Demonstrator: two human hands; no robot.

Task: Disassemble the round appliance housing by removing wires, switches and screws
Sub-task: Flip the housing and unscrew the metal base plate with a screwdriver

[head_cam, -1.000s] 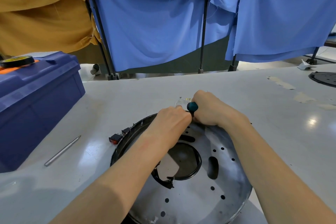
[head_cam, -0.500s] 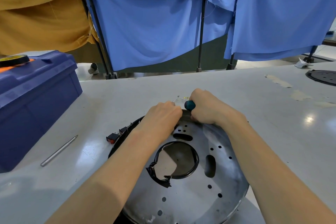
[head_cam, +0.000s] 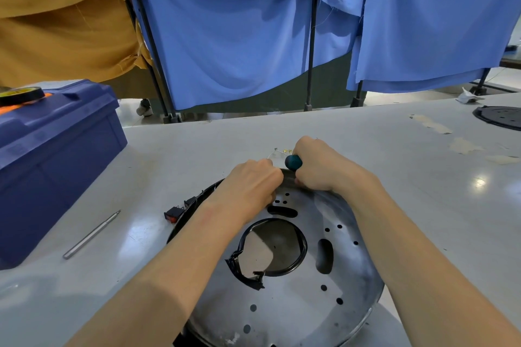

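Two hands at far rim: right hand (head_cam: 324, 170) fisted round screwdriver (head_cam: 293, 162), left hand (head_cam: 251, 186) curled on housing (head_cam: 310, 290). Push along tool axis; brace housing against spin.

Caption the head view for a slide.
Left hand holds the far rim of the round metal housing; right hand grips a teal-handled tool.

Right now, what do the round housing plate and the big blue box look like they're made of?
Round housing plate: likely bare sheet metal, with a dull silvery sheen, soft reflections and punched holes. Blue box: probably moulded plastic, matte, with rounded ribbed edges.
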